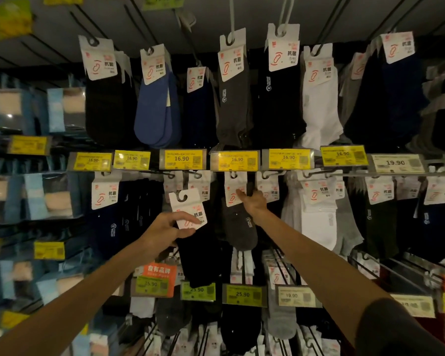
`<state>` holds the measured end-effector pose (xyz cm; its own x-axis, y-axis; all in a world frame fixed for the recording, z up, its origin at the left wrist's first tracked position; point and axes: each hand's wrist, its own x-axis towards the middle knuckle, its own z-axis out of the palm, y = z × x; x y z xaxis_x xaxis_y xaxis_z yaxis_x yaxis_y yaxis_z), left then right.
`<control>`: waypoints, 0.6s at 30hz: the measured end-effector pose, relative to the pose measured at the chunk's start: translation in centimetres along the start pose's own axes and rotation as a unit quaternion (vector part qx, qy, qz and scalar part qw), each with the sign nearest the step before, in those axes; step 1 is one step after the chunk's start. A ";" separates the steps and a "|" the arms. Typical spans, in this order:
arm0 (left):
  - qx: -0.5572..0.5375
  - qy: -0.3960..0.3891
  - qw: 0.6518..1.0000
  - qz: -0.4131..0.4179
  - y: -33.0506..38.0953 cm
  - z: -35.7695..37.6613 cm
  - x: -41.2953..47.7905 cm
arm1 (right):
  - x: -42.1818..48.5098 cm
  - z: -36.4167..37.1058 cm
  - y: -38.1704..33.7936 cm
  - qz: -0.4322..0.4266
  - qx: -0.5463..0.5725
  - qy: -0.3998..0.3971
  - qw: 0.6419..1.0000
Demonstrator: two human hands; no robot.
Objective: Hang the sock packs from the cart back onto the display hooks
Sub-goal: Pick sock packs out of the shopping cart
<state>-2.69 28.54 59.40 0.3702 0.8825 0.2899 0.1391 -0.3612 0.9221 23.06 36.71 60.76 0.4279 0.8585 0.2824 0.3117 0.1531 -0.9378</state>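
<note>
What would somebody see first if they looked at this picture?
Two bare arms reach up the middle: the left hand pinches the white card of a black sock pack, and the right hand reaches up beside a grey sock pack. Above them runs a bright row of yellow price tags.

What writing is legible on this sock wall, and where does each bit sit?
"16.90": yellow price tags across the middle row.
"19.90": white price tag at that row's right end.
"25.90": yellow-green tags in the lower row.
"抗菌": header card of the sock pack held by the left hand.
"自有品牌": orange sign, lower left.
Small print on the tags: too small to read.
</note>
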 end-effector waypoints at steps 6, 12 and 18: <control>-0.120 -0.030 0.992 -0.030 -0.7 -1.0 -0.2 | 2.9 1.1 1.1 0.015 -0.079 0.000 0.997; -0.249 0.032 0.966 -0.066 -1.5 -1.3 -0.7 | 3.1 1.6 1.5 -0.040 -0.180 0.009 0.983; -0.312 -0.003 0.945 -0.100 -2.8 -0.9 -3.2 | -0.8 1.4 3.4 -0.067 -0.122 0.041 0.989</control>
<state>-5.09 27.01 56.11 0.3997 0.9117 0.0951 -0.3613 0.0614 0.9304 22.63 37.25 57.06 0.4335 0.7947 0.4250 0.5607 0.1313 -0.8175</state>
